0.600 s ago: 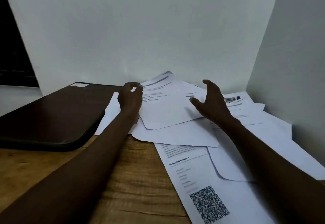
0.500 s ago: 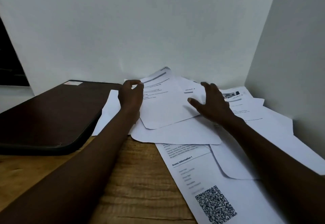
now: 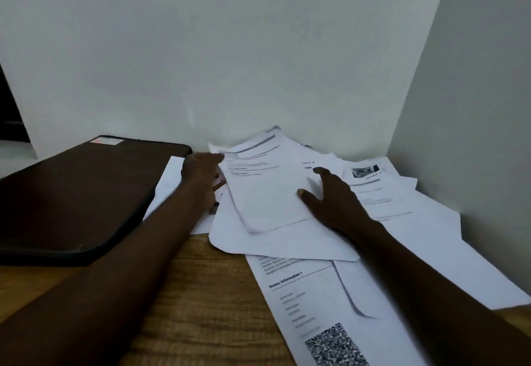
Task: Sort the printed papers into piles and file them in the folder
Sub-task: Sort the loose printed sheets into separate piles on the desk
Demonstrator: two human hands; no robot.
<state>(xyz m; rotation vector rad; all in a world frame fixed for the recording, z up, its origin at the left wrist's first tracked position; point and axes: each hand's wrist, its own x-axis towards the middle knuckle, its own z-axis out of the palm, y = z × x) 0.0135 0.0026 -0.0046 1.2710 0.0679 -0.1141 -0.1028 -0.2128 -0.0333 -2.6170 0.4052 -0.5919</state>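
Note:
Several printed white papers lie scattered in the table's far right corner. The top sheet (image 3: 264,193), with lines of text, rests on the heap. My left hand (image 3: 201,176) is at this sheet's left edge, with its fingers curled on the edge. My right hand (image 3: 333,202) lies flat on the sheet's right side, fingers spread. A dark brown closed folder (image 3: 74,193) lies to the left, and one sheet is partly tucked under its right edge. A sheet with a QR code (image 3: 319,308) lies nearest me.
The wooden table (image 3: 201,308) shows bare between my forearms. White walls (image 3: 258,49) close the back and the right side, meeting in a corner behind the papers. More sheets, one with a small photo (image 3: 365,171), spread toward the right wall.
My right hand has come down from a raised, hovering pose and now lies flat on the top sheet. My left hand has stayed at the sheet's left edge.

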